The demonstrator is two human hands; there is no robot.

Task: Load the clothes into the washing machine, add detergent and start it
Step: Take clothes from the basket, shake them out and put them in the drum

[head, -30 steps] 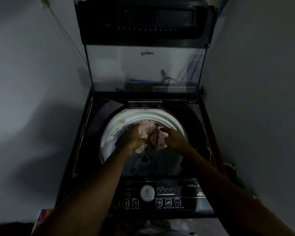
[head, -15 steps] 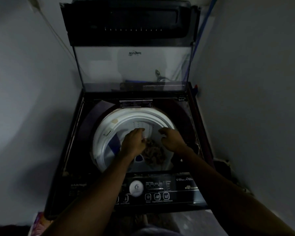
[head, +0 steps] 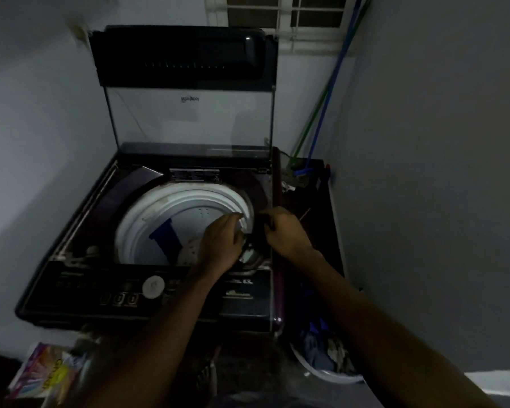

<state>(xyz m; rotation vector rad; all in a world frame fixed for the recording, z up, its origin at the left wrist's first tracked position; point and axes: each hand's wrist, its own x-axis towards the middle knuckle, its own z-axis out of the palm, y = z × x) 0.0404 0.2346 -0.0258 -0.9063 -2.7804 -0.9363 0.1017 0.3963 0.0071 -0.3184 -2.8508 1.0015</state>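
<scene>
Pale patterned garment (head: pixel 190 251) now low in white-rimmed drum of dark top-loader (head: pixel 186 225), released; left hand (head: pixel 220 241) fingers loosely spread, right hand (head: pixel 286 232) pinching something dark, both swung toward white clothes basket (head: pixel 327 375), so loading continues.

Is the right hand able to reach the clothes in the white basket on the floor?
Probably yes. The right hand is over the washer's right edge, and the basket of clothes sits open just below that arm, with nothing covering it.
</scene>
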